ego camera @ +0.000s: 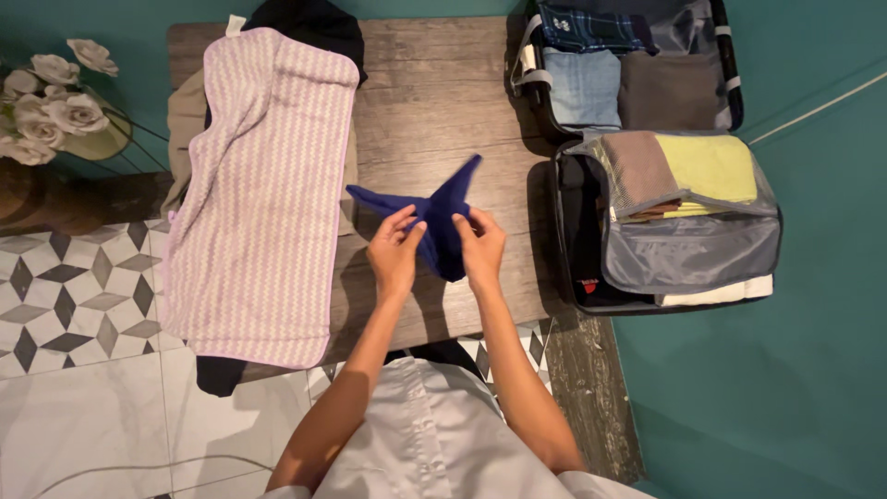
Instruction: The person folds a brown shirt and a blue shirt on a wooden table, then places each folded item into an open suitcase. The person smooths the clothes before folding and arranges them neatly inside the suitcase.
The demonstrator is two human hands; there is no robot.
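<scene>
Far left: pale artificial roses (55,102) are seen at the frame edge, off the work area. Patterned tile floor (74,296) is visible below them.

On the desk (434,102), a pink-and-white zigzag towel (263,199) is laid out flat lengthwise, overhanging the near edge; darker garments (309,23) are stacked under it, probably kept there as a pile within reach.

Centre: a dark blue cloth (439,222) is held up just above the desk. The left hand (395,254) is closed on its left side in a thumb-and-finger pinch. The right hand (480,248) is closed on its right side the same way. With both grips set close together, the cloth is bunched between them; two points are left sticking out, one to the left, one up and right, and a fold hangs below. Plain, soft fabric, no pattern seen; garment type cannot be told from this view.

Right: an open suitcase (573,222) is set against the desk edge, near the hands. Folded clothes (582,88) are packed in the far half; a grey mesh divider (688,249) covers folded yellow and brown items (707,166) in the near half.
</scene>
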